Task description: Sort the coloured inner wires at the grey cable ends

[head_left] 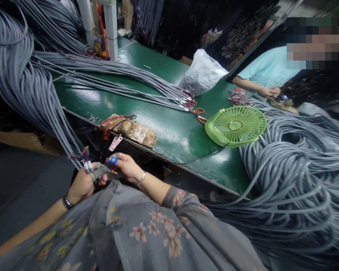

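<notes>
My left hand (84, 183) is closed around the ends of grey cables (45, 109), with their coloured wire tips (85, 156) sticking up above my fingers. My right hand (126, 166) sits just to the right of it, pinching a small blue connector (113, 161) on thin coloured wires. Both hands are held low in front of the green table (169, 128), above my lap, and nearly touch each other. A thick hank of the grey cables hangs from the upper left down into my left hand.
More grey cables (115, 75) lie across the table, ending in terminals. A green fan (235, 126) lies flat at right beside orange-handled scissors (198, 111). A plastic bag (202, 73), a wrapped bundle (134, 130) and a huge cable coil (296, 180) are nearby. Another person's hands (268, 91) rest opposite.
</notes>
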`<state>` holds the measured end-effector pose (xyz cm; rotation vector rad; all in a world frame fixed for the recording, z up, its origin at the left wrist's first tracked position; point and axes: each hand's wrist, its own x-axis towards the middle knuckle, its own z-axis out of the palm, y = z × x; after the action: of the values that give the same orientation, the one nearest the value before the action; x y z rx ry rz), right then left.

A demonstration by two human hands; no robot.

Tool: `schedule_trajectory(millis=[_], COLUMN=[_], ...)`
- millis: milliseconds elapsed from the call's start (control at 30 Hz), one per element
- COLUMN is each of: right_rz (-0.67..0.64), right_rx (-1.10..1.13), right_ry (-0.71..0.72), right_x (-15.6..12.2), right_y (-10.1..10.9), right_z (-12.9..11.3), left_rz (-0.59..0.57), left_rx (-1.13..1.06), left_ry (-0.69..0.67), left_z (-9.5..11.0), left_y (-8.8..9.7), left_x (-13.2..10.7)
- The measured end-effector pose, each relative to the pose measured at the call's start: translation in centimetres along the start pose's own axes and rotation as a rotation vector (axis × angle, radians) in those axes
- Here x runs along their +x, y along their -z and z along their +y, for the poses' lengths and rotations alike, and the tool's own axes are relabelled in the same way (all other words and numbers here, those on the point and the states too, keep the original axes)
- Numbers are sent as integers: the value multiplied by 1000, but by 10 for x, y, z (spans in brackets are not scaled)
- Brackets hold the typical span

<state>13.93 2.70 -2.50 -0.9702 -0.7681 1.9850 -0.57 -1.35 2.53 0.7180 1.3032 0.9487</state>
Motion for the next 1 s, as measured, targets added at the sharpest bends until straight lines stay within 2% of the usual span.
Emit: schedule_trajectory(millis=[167, 267, 400, 533, 767, 1000], right_rz=[86, 51, 2, 12, -15, -36], right_rx=[50, 16, -60, -89, -111, 88], right_ry=[1, -30, -43, -71, -52, 27], right_x=[-3, -7, -10, -10, -12, -7], right_y=[7, 7, 1, -5, 1, 0], right_z=[-2, -5, -9, -9, -8, -11], left_rz=[104, 128, 124, 132, 123, 75], left_rx=[-35, -51, -30, -16, -35, -24], left_ry=[-30, -39, -40, -33, -108, -39], left_z=[2, 1, 1, 2, 2, 3], left_y=[-3, -4, -6, -7, -5, -2], left_x=[-1, 0, -1, -2, -1, -1])
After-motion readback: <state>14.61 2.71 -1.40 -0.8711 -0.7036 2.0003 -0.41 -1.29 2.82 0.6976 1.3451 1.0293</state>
